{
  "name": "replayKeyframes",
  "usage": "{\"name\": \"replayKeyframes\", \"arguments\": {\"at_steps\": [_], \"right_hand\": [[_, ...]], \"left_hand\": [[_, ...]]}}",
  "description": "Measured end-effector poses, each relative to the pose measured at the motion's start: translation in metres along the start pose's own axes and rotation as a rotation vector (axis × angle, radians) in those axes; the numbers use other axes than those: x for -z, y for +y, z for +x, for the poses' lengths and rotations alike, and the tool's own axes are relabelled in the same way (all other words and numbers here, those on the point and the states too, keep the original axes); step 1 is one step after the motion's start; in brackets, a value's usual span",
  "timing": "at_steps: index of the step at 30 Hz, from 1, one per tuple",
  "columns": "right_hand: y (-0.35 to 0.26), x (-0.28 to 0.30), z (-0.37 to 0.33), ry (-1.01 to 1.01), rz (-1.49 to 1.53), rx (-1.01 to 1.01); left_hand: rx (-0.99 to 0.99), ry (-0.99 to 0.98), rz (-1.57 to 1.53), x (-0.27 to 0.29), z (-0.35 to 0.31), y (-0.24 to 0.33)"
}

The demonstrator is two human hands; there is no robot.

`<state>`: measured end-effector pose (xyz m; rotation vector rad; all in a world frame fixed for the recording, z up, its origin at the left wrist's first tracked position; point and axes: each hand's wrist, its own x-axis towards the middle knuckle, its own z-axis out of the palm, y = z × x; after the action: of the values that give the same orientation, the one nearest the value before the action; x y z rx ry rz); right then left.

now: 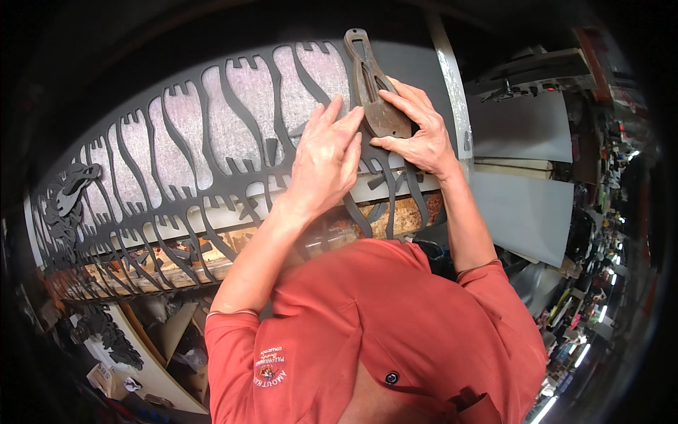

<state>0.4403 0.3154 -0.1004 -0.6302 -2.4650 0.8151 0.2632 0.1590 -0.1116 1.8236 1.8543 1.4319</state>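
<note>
A brown metal cutting die, shaped like a sole with a narrow slotted end, lies on a dark grey foam sheet. My right hand grips its right side and lower end, thumb along the near edge. My left hand is open beside it, fingers stretched out, with the fingertips at or just touching the die's left edge. Left of my hands the sheet is a web of sole-shaped cut-outs, and a pale board shows through them.
Strips of cut foam hang over the near wooden edge. A heap of foam scraps lies at the far left. Grey sheets are stacked at the right, past a pale bar. Cluttered shelves are farther right.
</note>
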Motion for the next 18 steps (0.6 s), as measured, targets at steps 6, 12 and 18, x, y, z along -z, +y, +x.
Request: {"name": "replayKeyframes", "arguments": {"at_steps": [6,12,18], "right_hand": [[-0.010,-0.015,-0.023,0.196,-0.155,0.034],[-0.009,-0.029,-0.024,0.379,-0.165,0.077],[-0.011,-0.026,-0.025,0.376,-0.108,-0.025]], "left_hand": [[0.099,-0.041,-0.017,0.062,-0.051,0.037],[0.147,0.066,0.114,0.057,-0.144,0.051],[0.069,0.112,0.398,0.032,-0.159,0.036]]}}
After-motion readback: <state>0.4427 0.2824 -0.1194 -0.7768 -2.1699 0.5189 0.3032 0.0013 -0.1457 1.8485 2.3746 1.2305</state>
